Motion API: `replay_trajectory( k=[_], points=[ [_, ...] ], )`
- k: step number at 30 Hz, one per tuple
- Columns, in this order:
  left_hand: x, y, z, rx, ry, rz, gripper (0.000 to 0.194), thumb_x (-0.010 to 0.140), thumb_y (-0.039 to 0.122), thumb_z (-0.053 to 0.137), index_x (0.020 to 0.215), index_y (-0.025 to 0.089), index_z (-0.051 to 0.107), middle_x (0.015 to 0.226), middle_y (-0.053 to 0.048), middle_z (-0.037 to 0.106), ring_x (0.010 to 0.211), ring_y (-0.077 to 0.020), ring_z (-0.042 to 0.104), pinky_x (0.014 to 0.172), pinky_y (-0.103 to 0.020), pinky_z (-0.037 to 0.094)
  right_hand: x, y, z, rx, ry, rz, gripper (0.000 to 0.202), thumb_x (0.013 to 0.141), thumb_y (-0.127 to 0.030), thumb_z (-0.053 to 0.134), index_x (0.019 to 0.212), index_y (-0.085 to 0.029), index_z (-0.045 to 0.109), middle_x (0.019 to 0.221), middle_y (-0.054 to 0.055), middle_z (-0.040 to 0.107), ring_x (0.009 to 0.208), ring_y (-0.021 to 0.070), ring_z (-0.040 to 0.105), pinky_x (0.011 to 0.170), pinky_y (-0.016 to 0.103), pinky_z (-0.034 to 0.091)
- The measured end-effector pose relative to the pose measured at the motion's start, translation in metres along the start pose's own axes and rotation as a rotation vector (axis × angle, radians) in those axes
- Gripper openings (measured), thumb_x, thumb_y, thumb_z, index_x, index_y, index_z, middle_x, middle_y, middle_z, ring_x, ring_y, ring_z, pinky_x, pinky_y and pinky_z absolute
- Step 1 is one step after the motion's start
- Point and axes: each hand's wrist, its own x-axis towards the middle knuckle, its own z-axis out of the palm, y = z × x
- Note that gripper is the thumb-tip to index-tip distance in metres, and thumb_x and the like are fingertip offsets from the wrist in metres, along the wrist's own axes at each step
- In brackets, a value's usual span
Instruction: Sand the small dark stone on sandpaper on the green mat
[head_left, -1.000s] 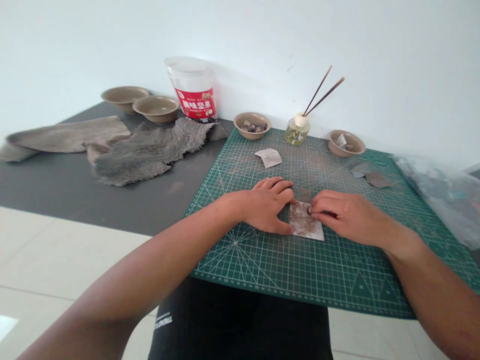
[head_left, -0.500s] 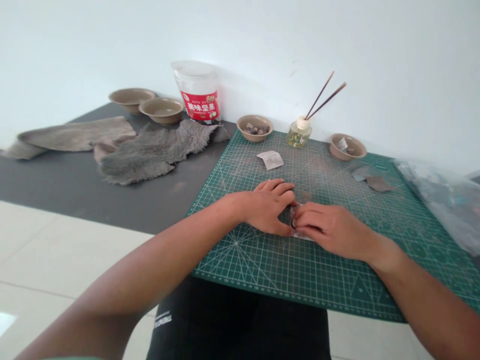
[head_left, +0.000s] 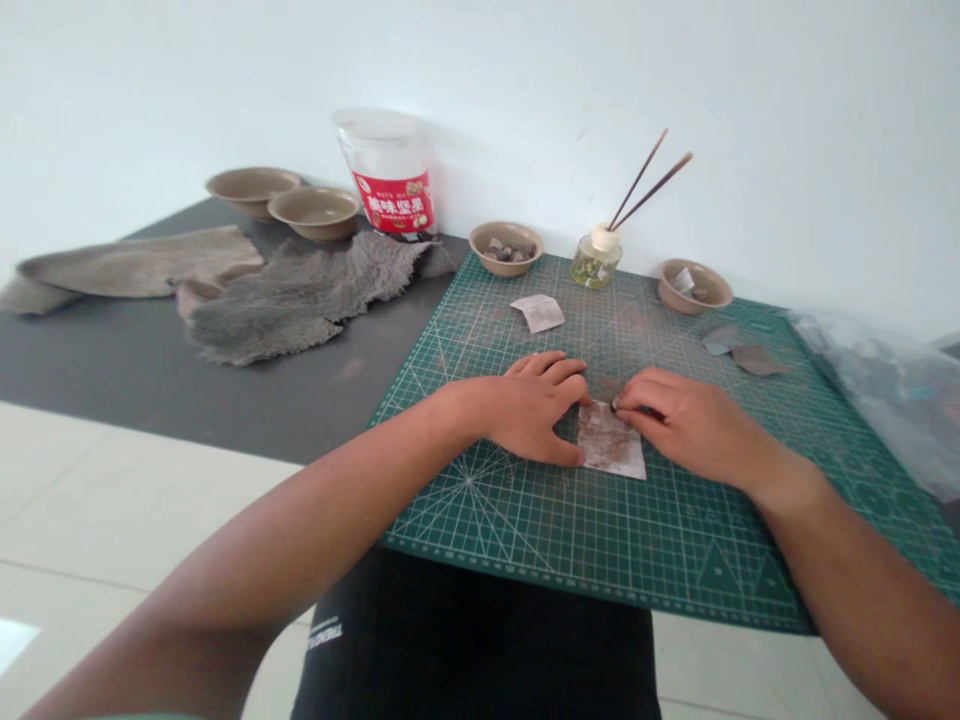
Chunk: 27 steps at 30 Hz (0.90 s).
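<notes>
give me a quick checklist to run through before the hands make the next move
1. Left hand steadying the smeared sheet: ok, thumb and fingers are at its left edge.
2. Right hand gripping the small dark piece: ok, pinched at the fingertips near the sheet's far edge.
3. Sheet lying on the green mat: ok, it looks flat.
4. Sheet's upper face clean: not ok, brown smears cover much of it.
5. Glass bottle with sticks out of the way: ok, it stands beyond both hands.
6. Sheet's underside clean: cannot tell, it faces down.
</notes>
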Motion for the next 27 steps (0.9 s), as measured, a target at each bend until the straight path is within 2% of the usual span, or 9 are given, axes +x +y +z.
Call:
replay_trajectory(
  k=[4,6,9,11,16,21,25,27],
  points=[
    [0.0,0.001,-0.001,-0.005,-0.016,0.003,0.073,0.082,0.069,0.058,0.137,0.022,0.045,0.165,-0.012,0.017,0.152,-0.0367,0.006,0.12,-0.053,0.015,-0.003,-0.002,-0.001,0.064,-0.106,-0.092,0.015,0.097,-0.023,0.054,0.093,-0.023,0.068,0.098,0.003,0.068,0.084,0.0165,0.065,0.077,0.031,0.049],
    [0.0,0.001,-0.001,-0.005,-0.018,0.007,0.073,0.083,0.068,0.057,0.138,0.022,0.045,0.165,-0.012,0.016,0.152,-0.0364,0.005,0.12,-0.053,0.014,-0.002,-0.007,0.002,0.075,-0.091,-0.127,0.017,0.099,-0.024,0.051,0.096,-0.023,0.068,0.103,0.004,0.068,0.087,0.0169,0.065,0.078,0.031,0.049],
    [0.0,0.0,-0.001,-0.003,-0.014,0.003,0.073,0.083,0.068,0.057,0.139,0.023,0.044,0.166,-0.011,0.014,0.152,-0.0369,0.003,0.12,-0.055,0.015,0.002,-0.005,0.003,0.037,-0.005,-0.04,0.017,0.099,-0.024,0.05,0.097,-0.022,0.067,0.102,0.005,0.068,0.089,0.0186,0.064,0.079,0.033,0.049],
    [0.0,-0.001,0.0,-0.004,-0.016,-0.002,0.073,0.082,0.07,0.057,0.138,0.023,0.045,0.166,-0.011,0.014,0.152,-0.0372,0.003,0.12,-0.055,0.015,0.003,-0.001,0.002,0.035,0.0,0.013,0.015,0.098,-0.024,0.053,0.093,-0.022,0.067,0.097,0.004,0.068,0.086,0.0183,0.064,0.077,0.033,0.049],
    [0.0,-0.002,0.0,-0.011,-0.014,0.016,0.073,0.082,0.07,0.057,0.137,0.023,0.046,0.165,-0.012,0.015,0.152,-0.037,0.004,0.12,-0.055,0.015,0.003,-0.007,0.002,0.114,-0.065,-0.098,0.017,0.098,-0.022,0.052,0.093,-0.022,0.068,0.099,0.004,0.068,0.085,0.0167,0.065,0.076,0.03,0.049],
    [0.001,-0.001,0.001,0.001,-0.017,-0.007,0.074,0.082,0.069,0.057,0.139,0.024,0.043,0.166,-0.011,0.014,0.152,-0.0368,0.002,0.12,-0.054,0.015,0.002,-0.005,-0.006,0.042,-0.048,-0.015,0.016,0.096,-0.02,0.053,0.09,-0.022,0.067,0.093,0.003,0.068,0.083,0.0174,0.064,0.074,0.031,0.048],
    [0.0,-0.001,0.0,-0.005,-0.024,0.011,0.073,0.082,0.07,0.057,0.136,0.022,0.046,0.165,-0.012,0.015,0.152,-0.0371,0.004,0.12,-0.054,0.014,-0.002,-0.005,-0.008,0.098,-0.166,-0.095,0.015,0.097,-0.024,0.055,0.091,-0.023,0.068,0.093,0.002,0.068,0.08,0.0157,0.064,0.072,0.03,0.048],
    [0.0,-0.001,0.0,-0.01,-0.025,0.016,0.074,0.082,0.07,0.057,0.137,0.022,0.046,0.165,-0.013,0.015,0.152,-0.0371,0.004,0.12,-0.055,0.014,-0.002,-0.007,-0.004,0.104,-0.128,-0.109,0.016,0.098,-0.025,0.053,0.094,-0.023,0.068,0.098,0.002,0.069,0.084,0.0165,0.064,0.075,0.03,0.048]
  ],
)
